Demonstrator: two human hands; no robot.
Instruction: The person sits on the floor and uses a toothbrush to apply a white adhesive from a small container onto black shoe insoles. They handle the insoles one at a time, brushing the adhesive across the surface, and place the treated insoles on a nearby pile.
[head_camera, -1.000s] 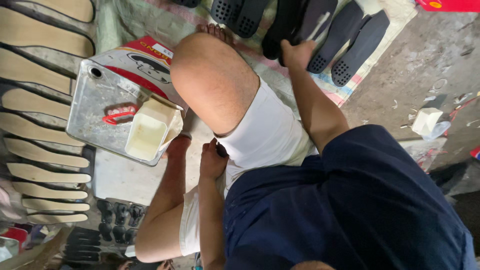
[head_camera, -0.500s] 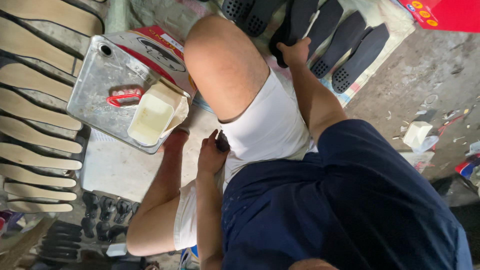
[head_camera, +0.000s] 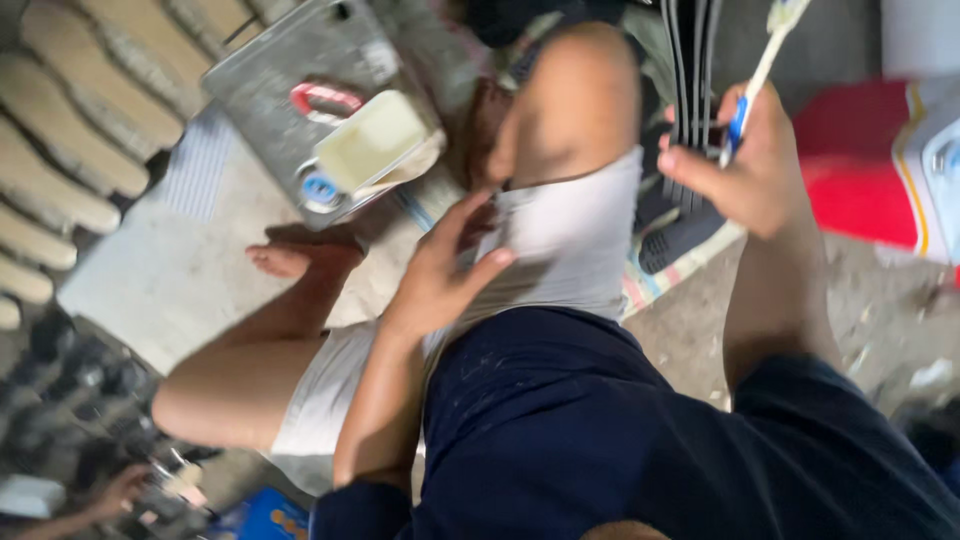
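Note:
I sit on the floor in white shorts and a dark blue shirt, one knee raised. My right hand (head_camera: 752, 165) is shut on a brush (head_camera: 765, 70) with a white shaft and a blue grip, held upright beside black shoe soles (head_camera: 685, 110). My left hand (head_camera: 445, 270) rests open on my white shorts (head_camera: 560, 240) at the thigh, fingers spread, holding nothing. A cream-coloured container (head_camera: 372, 140) stands on a square metal tin (head_camera: 300, 90) just beyond my knee.
Tan insoles (head_camera: 70, 130) lie in rows at the left. Dark soles (head_camera: 80, 380) are heaped at the lower left, where another person's hand (head_camera: 115, 490) shows. A red and white container (head_camera: 900, 170) stands at the right. A pale mat (head_camera: 170, 270) lies under my leg.
My right hand has come away from the black soles and now holds the brush upright. My left hand has moved up from between my legs onto my thigh. The view has shifted.

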